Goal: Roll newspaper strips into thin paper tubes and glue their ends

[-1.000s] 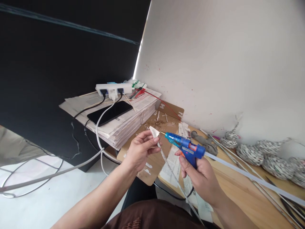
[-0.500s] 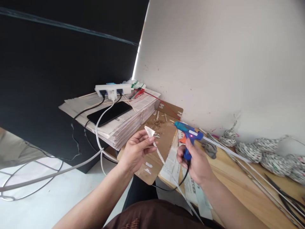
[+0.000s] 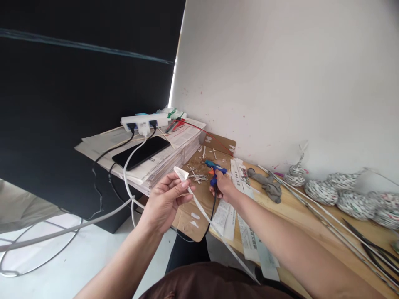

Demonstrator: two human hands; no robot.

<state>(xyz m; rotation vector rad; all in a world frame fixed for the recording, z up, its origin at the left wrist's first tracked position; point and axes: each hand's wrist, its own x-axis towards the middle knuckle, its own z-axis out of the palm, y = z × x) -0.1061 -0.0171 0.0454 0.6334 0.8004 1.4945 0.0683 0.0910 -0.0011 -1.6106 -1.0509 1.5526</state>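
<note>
Pinched in my left hand [image 3: 168, 197] is a rolled newspaper strip [image 3: 204, 214]; its wide, pointed end sticks up past the fingertips and its long thin part slants down towards my lap. My right hand [image 3: 222, 187] grips the handle of a blue glue gun [image 3: 217, 170] with an orange trigger. The gun is low over the brown cardboard [image 3: 201, 203], its teal nozzle end pointing left towards the back. Small white paper scraps [image 3: 198, 177] lie on the cardboard between the gun and my left hand.
Left, a newspaper stack [image 3: 174, 162] carries a power strip [image 3: 145, 121] and a black phone [image 3: 141, 153]. Cables hang beside it. On the wooden table [image 3: 296, 224] lie newspaper strips [image 3: 246, 216], a grey cloth [image 3: 270, 187], long rods, woven paper shapes [image 3: 322, 191] and black scissors [image 3: 374, 249].
My right hand has moved the glue gun left and away from me, down over the cardboard. My left hand, still holding the strip, has shifted slightly left. The view has shifted a little.
</note>
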